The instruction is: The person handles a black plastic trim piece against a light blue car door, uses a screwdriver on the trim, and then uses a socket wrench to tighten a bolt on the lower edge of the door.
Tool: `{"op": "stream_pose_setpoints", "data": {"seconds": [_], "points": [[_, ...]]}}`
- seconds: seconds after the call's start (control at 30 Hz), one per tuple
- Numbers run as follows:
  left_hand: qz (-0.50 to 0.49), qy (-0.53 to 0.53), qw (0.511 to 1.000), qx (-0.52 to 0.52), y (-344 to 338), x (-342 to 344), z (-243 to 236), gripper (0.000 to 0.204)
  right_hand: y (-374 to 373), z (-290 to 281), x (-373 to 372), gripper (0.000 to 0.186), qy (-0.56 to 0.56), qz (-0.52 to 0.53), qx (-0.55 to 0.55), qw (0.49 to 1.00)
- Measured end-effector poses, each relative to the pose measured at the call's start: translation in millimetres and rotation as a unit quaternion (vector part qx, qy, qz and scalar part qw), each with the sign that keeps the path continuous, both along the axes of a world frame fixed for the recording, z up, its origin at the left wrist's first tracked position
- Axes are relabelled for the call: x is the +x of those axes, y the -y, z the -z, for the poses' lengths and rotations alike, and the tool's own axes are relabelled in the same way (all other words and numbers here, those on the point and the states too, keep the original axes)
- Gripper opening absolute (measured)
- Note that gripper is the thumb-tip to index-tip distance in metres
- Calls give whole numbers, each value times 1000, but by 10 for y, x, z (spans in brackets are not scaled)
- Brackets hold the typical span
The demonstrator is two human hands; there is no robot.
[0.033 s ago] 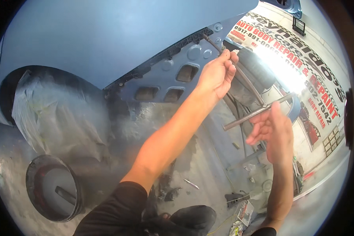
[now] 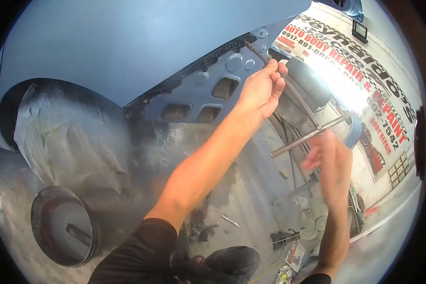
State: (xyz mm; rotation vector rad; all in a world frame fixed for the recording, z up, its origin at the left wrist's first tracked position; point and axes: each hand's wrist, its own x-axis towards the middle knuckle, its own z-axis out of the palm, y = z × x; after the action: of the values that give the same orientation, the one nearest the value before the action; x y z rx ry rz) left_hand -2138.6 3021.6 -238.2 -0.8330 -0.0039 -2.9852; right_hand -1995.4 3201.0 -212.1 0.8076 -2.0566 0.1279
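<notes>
My left hand (image 2: 264, 90) pinches the long shaft of a metal T-handle wrench (image 2: 298, 102) between thumb and fingers. The shaft's far end meets the dark trim strip along the lower edge of a blue car body panel (image 2: 128, 42). Its crossbar sticks out toward the right. Just below that crossbar is my right hand (image 2: 330, 161), blurred by motion, fingers loosely apart and holding nothing. Whether a fingertip touches the bar cannot be made out.
A dark bucket (image 2: 38, 227) of greyish liquid stands at lower left, beside a sheet-covered wheel (image 2: 71, 132). A pen-like stick (image 2: 229, 220) and paper scraps (image 2: 293, 258) lie on the floor. A bright light glares before a printed banner (image 2: 383, 111) at right.
My right hand has dropped slightly, away from the crossbar, which has shifted a little. My left hand stays on the shaft.
</notes>
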Motion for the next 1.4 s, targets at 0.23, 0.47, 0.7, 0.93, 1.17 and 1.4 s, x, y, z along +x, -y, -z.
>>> {"op": "stream_pose_setpoints", "data": {"seconds": [0.23,0.47,0.7,0.93,1.17,1.4], "points": [[-19,56,998,-36,-1,102,-69,17,151,-106,-36,25,-244,112,245,932],[-17,17,1000,-7,66,-8,-56,17,-43,-68,-97,32,65,135,42,988],[-21,36,999,-12,92,-55,-37,14,186,-163,-4,36,-201,113,177,957],[-34,70,997,-28,150,-28,-75,16,167,-18,-27,35,-136,41,33,989],[-46,55,997,-18,137,11,-99,20,192,-157,-109,38,-6,105,96,990],[-72,95,992,-46,108,-35,-61,18,145,-39,38,30,-265,24,135,954]]}}
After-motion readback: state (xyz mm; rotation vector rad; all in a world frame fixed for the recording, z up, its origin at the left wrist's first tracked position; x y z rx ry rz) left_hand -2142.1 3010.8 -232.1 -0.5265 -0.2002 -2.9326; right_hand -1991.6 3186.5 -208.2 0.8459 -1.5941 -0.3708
